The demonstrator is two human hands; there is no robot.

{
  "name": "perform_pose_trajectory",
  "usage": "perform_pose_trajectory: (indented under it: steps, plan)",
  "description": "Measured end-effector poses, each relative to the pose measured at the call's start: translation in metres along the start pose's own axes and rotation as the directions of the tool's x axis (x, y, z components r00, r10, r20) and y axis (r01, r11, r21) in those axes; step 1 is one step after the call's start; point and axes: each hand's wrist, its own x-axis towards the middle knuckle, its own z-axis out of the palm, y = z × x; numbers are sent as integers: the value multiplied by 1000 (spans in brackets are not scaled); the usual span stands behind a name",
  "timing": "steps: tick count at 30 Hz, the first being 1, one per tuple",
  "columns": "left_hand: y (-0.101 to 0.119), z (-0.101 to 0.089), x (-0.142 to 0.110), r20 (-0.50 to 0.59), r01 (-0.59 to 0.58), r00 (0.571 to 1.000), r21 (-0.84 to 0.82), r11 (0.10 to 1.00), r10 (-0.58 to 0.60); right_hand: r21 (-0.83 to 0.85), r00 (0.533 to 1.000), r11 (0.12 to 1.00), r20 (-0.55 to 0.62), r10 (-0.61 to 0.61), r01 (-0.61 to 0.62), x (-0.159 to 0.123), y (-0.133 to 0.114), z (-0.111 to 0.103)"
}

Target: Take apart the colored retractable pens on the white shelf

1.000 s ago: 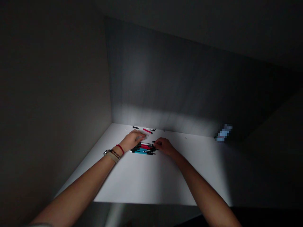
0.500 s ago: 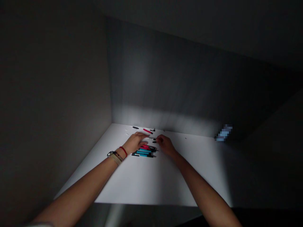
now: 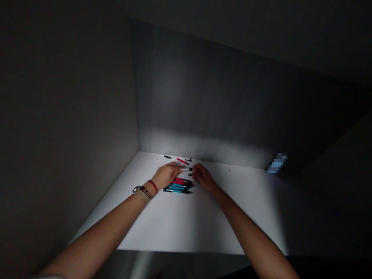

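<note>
My left hand (image 3: 167, 174), with a watch and a red band at its wrist, pinches a pen with a white barrel (image 3: 185, 169). The pen's black end points right, up against the curled fingers of my right hand (image 3: 202, 176), which close on it. A short black piece (image 3: 190, 174) lies just below the pen, beside my right fingers. Nearer to me lies a row of several pens, among them a red pen (image 3: 183, 180) and blue pens (image 3: 177, 190) with black ends. My left palm partly covers their left ends.
Behind my hands, a red pen part (image 3: 182, 161) and a black pen part (image 3: 167, 157) lie near the wall (image 3: 203, 97). Small white bits (image 3: 156, 165) rest to the left on the white table (image 3: 157, 228). A blurred-out phone-like object (image 3: 276, 164) stands at the back right.
More of the pen's white barrel now shows between my hands, and my right fingers have shifted slightly. The pens on the table stay in place; the view has moved a little.
</note>
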Motion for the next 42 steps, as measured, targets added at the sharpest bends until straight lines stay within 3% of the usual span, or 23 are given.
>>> perform_pose_trajectory:
  steps: [4,9,14,22,27,34,42]
  plan:
    - [0,0,0,8,0,1000,10,1000,0,7,996,997,45,74,-74,-3,-3,1]
    - [2,2,1,27,-17,999,-4,1000,17,-117,998,991,-15,57,-59,-2,-5,0]
    - [3,1,1,19,-10,1000,-33,999,10,3,995,995,-13,97,-97,0,-4,0]
    - [5,1,1,-6,-14,1000,-78,997,14,72,993,991,14,114,-115,1,-5,-1]
    - [8,-1,0,-2,3,1000,-88,996,-3,0,997,998,32,69,-69,0,-2,-1]
    - [4,0,-1,37,80,996,-71,994,-78,106,992,987,7,123,-123,1,1,-2]
    - [-6,9,2,-26,141,989,-164,976,-147,-236,996,967,-40,84,-91,4,16,-12]
